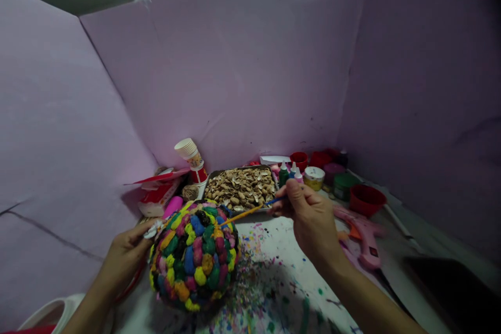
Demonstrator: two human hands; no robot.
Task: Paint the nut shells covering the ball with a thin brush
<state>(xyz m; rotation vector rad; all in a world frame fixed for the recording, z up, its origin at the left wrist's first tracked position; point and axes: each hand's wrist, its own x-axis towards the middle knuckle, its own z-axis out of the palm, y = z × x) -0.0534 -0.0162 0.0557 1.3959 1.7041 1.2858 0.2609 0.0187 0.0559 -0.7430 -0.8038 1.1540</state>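
A round ball (195,258) covered in peanut shells painted yellow, green, blue, pink, orange and black stands on a paint-spattered white surface. At its left side, my left hand (127,253) is closed on a crumpled white tissue (155,229) that lies against the ball. My right hand (303,214), right of the ball, grips a thin paintbrush (245,213) with a blue and orange handle. The brush's tip meets the upper right of the ball. Behind the ball, a metal tray (211,173) holds many unpainted shells.
Stacked paper cups (188,150) and a red-white box (156,199) stand back left. Small paint bottles (284,174), a white-lidded jar (314,177) and a red cup (367,200) are back right. A pink glue gun (368,245) lies right; purple walls (235,78) enclose the table.
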